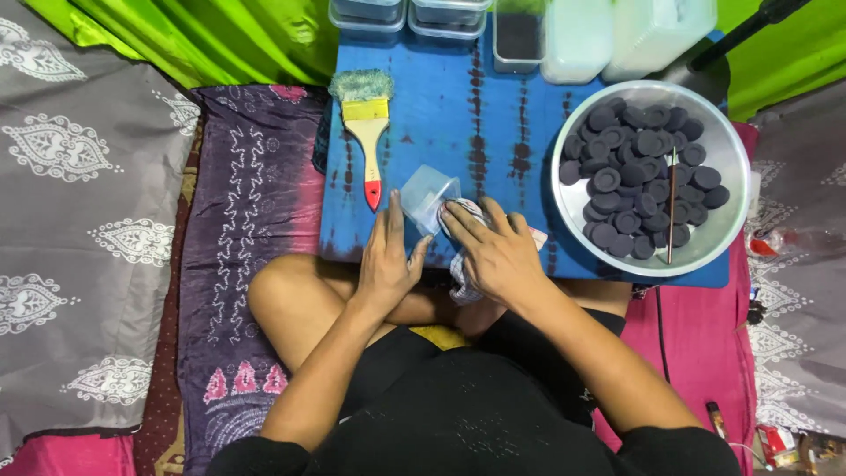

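Note:
My left hand (388,260) holds a small clear plastic container (429,196) at the near edge of a blue tie-dyed board (458,123). Its fingers press against the container's side. My right hand (495,251) grips a white patterned cloth (465,216) and pushes it against the container's opening. More of the cloth hangs below my right palm. Both hands rest just above my crossed legs.
A wide paintbrush (367,119) with a yellow and red handle lies on the board's left. A metal bowl (731,159) of several dark round discs, with a thin stick (671,207) across them, sits at right. Plastic containers (520,31) line the board's far edge.

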